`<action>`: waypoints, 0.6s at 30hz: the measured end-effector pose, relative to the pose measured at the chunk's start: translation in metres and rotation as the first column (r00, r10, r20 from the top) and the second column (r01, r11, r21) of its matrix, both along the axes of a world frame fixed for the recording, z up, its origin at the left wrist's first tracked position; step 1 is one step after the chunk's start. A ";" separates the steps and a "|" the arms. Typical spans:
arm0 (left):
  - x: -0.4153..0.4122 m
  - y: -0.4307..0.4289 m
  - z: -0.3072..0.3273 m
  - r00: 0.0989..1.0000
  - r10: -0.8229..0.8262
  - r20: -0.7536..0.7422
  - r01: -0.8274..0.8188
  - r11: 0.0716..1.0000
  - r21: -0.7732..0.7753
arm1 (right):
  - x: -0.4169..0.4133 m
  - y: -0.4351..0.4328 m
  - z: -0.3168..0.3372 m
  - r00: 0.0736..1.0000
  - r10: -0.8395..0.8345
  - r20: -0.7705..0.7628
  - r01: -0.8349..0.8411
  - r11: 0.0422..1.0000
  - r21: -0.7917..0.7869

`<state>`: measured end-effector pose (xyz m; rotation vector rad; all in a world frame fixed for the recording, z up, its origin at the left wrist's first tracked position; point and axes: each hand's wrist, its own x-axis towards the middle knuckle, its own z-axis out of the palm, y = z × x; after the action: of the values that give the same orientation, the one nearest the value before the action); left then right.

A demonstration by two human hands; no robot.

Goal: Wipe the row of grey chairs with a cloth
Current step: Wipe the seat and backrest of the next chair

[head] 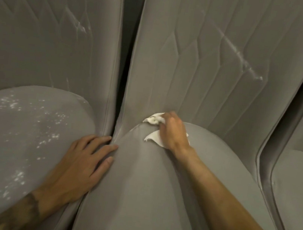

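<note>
Three grey upholstered chairs stand side by side. On the middle chair (156,184), my right hand (173,134) grips a crumpled white cloth (154,120) at the back of the seat, where the cushion meets the quilted backrest. My left hand (83,159) rests flat with spread fingers at the seam between the middle chair and the left chair (17,124). White specks and smears cover the left chair's seat and backrest.
A white streak runs across the middle backrest (241,57). A dark narrow gap (125,52) separates the left and middle backrests. The right chair (299,186) shows only at the frame's edge.
</note>
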<state>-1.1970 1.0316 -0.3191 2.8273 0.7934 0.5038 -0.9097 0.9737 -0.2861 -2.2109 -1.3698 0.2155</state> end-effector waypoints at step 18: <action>0.003 -0.002 0.005 1.000 0.003 0.000 -0.003 1.000 0.003 | -0.082 -0.021 -0.004 0.942 0.336 -0.004 -0.328 0.922 0.206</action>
<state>-1.1941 1.0298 -0.3140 2.8296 0.7981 0.5062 -0.9914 0.9522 -0.2897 -1.7907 -1.6629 0.2269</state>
